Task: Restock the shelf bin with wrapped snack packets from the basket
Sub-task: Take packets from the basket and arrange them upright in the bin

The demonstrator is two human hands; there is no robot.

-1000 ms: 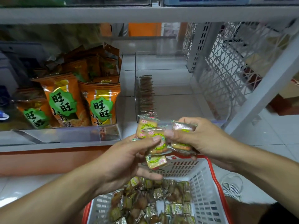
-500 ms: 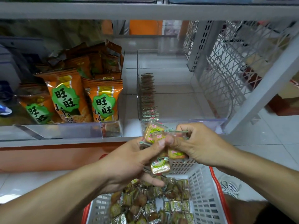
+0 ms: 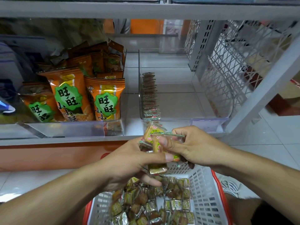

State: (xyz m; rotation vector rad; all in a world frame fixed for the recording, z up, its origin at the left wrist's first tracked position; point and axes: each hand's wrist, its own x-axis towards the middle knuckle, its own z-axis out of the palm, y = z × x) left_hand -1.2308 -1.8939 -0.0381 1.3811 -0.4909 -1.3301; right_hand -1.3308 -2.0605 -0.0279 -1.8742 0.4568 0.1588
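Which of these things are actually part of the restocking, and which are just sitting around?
Part of the job:
- snack packets gripped by left hand and right hand
- basket of loose packets
- clear shelf bin with a row of packets

Just there:
- orange snack bags
- white lattice panel

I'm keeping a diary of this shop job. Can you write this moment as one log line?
step: gathering packets | left hand: holds snack packets | right hand: pinches same bunch | basket: below, part full | shelf bin: one row inside
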